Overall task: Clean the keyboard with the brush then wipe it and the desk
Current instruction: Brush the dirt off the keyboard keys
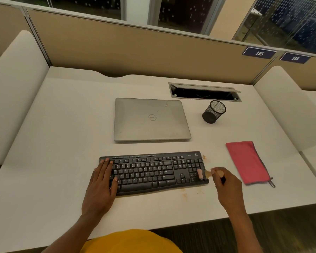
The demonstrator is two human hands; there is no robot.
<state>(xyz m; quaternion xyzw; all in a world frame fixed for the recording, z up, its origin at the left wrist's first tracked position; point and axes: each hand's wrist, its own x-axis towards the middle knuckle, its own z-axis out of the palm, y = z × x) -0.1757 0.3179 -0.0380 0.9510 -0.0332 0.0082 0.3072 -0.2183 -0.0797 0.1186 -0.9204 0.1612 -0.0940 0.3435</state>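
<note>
White tabletop (62,143) in a cubicle, tan divider panels behind it with number tags 385 (259,53) and 386 (295,58), dark glass windows above that. There are some orange-brown smudges on the surface near the right end and front edge of the keyboard (153,170)

My left hand (101,185) is lying flat on the left end of the keyboard, fingers stretched out over the keys, not gripping anything. My right hand (226,187) is just off the keyboard's right edge, fingers closed around the handle of the brush (205,174). The pinkish bristle end is touching the number pad at the far right of the keyboard, while the wooden part pokes out between my fingertips

The red cloth (247,162) is folded flat on the tabletop to the right of my right hand, close but not touching it

Behind the keyboard there's a closed silver Dell laptop (151,119). Right of that stands a black mesh pen cup (213,114), tilted look from the lens, and I can't see anything inside it. Behind the cup the cable hatch (204,92) in the tabletop is propped open, dark inside
</note>
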